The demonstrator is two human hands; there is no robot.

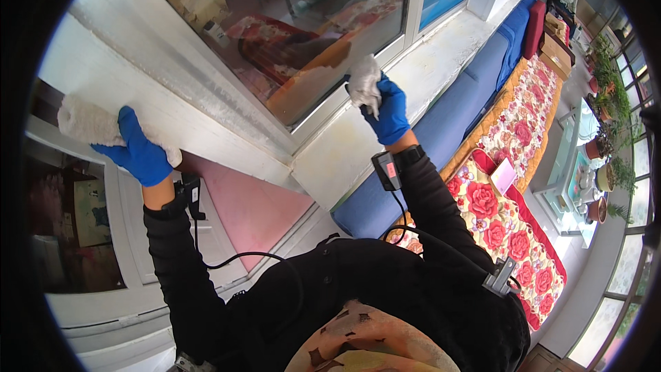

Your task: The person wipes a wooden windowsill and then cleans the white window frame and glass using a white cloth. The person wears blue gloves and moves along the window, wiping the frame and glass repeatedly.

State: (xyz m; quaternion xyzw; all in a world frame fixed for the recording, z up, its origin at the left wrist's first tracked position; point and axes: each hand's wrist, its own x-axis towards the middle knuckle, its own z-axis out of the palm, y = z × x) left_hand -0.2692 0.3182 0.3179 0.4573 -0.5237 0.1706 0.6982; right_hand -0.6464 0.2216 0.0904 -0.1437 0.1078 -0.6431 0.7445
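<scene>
Both hands wear blue gloves. My left hand [135,152] presses a fluffy off-white cloth [90,120] against the edge of a white door or wall frame [170,124]. Its thumb points upward, and part of the cloth shows below the palm. My right hand [386,113] grips a crumpled greyish-white cloth [364,80] near the lower corner of a window pane [310,36]. Whether that cloth touches the glass I cannot tell. Below it runs a white window sill [330,155] with worn paint. The glass mirrors a room with red and floral covers.
A blue sofa back [444,129] lies along the sill, with floral covers [516,237] and a pink book-like item [502,176] beyond. A glass table [573,165] and potted plants [599,150] stand at right. A person [565,0] sits far off. Cables hang from both wrists.
</scene>
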